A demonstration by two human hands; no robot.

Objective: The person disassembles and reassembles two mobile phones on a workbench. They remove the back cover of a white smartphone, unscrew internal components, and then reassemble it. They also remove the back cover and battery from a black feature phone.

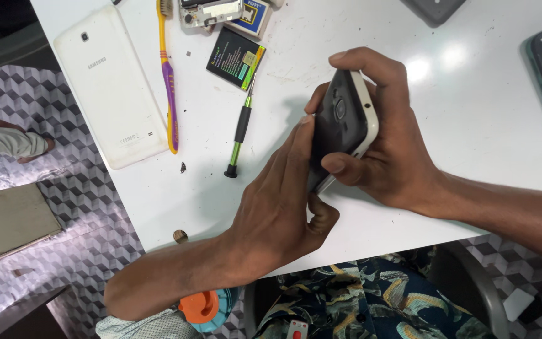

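Across the white surface [472, 125] in front of us lie the pieces of a repair job, and we go through them from the biggest down. Largest is the white tablet [109, 85], face down near the far left corner. Just beside it runs a yellow and purple toothbrush [168, 78], laid lengthwise along the tablet's edge. Above the middle sits a partly stripped phone body [208, 12] with a blue and yellow pack under it, and a black battery [236, 58] lies loose just below that, well apart from our hands.

We hold the smartphone [343, 122] up off the surface, rear side toward us, dark inside showing within a white rim, so the back looks already opened, though we cannot tell for sure. Our right hand [390, 157] grasps it, fingers curled over the top edge and thumb pressed on the lower side. Our left hand [277, 207] lays its fingers flat along the phone's left edge, the thumb tucked under the bottom corner; it presses rather than clenches.

We judge the job to be midway: battery out, phone not yet closed up. A green and black screwdriver [241, 129] rests untouched near the left hand, and a tiny dark screw [183, 167] lies loose beside it
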